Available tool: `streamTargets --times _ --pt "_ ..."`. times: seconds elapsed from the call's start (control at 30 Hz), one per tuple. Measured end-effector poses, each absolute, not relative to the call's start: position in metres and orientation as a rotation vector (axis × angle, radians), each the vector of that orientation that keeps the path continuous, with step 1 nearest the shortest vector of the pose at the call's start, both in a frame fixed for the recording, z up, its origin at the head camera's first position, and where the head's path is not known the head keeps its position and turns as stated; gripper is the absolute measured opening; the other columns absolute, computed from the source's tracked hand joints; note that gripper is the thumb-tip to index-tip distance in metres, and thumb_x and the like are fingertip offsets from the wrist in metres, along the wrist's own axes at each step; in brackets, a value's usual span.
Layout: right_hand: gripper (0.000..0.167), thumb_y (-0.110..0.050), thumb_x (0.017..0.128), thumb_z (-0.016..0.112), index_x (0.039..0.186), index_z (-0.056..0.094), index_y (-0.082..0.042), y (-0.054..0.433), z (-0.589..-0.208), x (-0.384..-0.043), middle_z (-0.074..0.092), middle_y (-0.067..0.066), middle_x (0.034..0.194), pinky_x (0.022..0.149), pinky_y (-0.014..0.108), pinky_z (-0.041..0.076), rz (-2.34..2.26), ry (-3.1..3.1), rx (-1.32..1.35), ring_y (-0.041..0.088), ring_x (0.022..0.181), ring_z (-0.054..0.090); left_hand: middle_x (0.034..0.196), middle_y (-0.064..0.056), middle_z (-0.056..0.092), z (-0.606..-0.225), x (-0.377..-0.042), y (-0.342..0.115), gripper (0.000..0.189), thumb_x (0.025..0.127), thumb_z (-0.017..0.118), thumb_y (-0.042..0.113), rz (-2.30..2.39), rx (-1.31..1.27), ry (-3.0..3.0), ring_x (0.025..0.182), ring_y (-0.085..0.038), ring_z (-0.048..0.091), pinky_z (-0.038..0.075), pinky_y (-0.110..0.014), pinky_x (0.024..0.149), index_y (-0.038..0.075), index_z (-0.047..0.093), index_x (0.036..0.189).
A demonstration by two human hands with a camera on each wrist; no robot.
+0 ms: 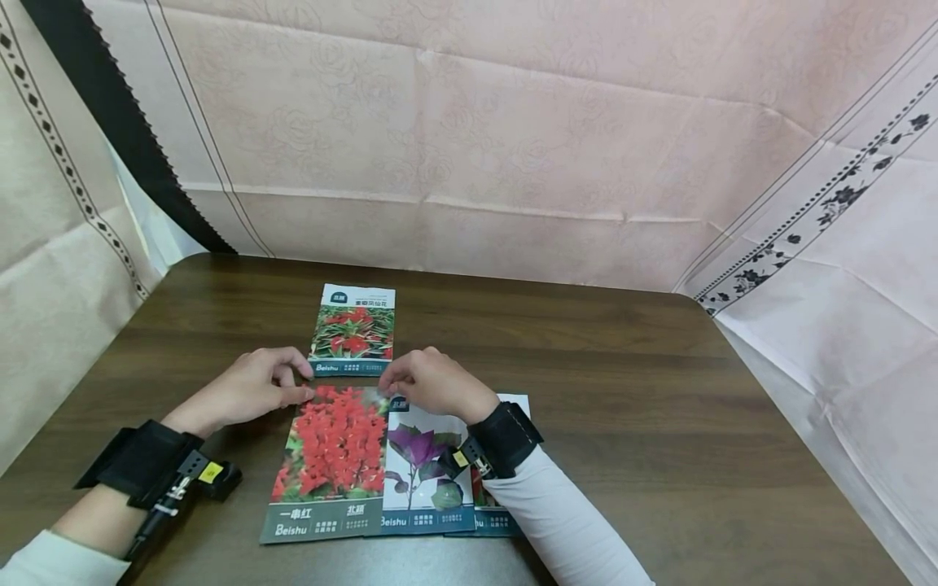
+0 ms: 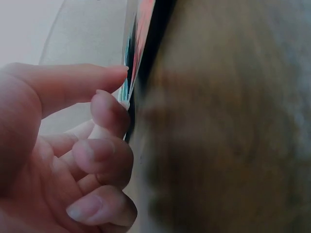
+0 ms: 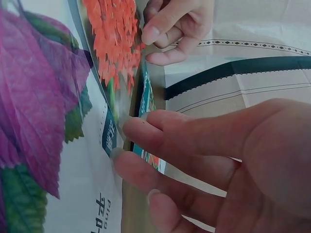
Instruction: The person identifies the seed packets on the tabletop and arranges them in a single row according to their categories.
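Observation:
A seed packet with a mass of red blossoms (image 1: 340, 443) lies at the front middle of the table. My left hand (image 1: 264, 382) pinches its upper left corner between thumb and fingers. At its upper right corner, the fingertips of my right hand (image 1: 440, 382) pinch the edge. Under its right side sits a purple-flower packet (image 1: 428, 472), partly covered. A third packet (image 1: 498, 523) shows from beneath that one, mostly hidden by my right wrist. Just beyond both hands lies a smaller red-flower packet (image 1: 352, 330), its lower edge near my fingertips.
The brown wooden table (image 1: 659, 423) extends to both sides of the packets. Pale patterned cloth (image 1: 476, 138) hangs behind and beside it, with a black strip (image 1: 132, 130) at the back left. Black straps with small cameras (image 1: 506, 435) wrap both wrists.

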State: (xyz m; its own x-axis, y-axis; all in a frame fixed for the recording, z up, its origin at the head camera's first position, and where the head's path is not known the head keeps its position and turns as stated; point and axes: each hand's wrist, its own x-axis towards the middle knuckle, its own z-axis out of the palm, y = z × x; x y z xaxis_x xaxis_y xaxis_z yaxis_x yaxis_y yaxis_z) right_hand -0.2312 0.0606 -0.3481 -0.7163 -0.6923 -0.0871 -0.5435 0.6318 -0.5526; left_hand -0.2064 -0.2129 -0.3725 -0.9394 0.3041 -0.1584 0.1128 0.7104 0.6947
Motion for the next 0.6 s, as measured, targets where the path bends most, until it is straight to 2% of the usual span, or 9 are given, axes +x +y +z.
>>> streamTargets --times 0.23,0.43,0.6 --pt "0.016 -0.014 0.092 0.066 0.106 0.071 -0.008 0.061 -0.345 -0.232 0.073 -0.001 0.092 0.067 0.016 0.047 -0.893 2.557 -0.980 0.003 0.080 0.064 0.068 -0.001 0.056 -0.368 -0.205 -0.214 0.027 0.089 0.068 0.024 1.050 0.323 2.686 0.059 -0.015 0.045 0.035 -0.028 0.055 0.005 0.060 0.107" --pt "0.015 -0.011 0.090 0.067 0.104 0.071 -0.006 0.066 -0.341 -0.235 0.072 -0.001 0.086 0.065 0.017 0.044 -1.029 2.581 -0.962 0.003 0.076 0.063 0.068 -0.002 0.057 -0.365 -0.204 -0.214 0.025 0.089 0.068 0.024 1.059 0.323 2.701 0.060 -0.016 0.046 0.035 -0.028 0.056 0.006 0.061 0.104" --pt "0.012 -0.013 0.090 0.068 0.100 0.072 -0.007 0.071 -0.339 -0.240 0.072 -0.001 0.084 0.065 0.019 0.046 -1.070 2.617 -0.973 0.008 0.075 0.064 0.071 -0.003 0.060 -0.366 -0.205 -0.217 0.025 0.090 0.068 0.026 1.075 0.320 2.702 0.063 -0.016 0.048 0.035 -0.028 0.058 0.007 0.061 0.104"
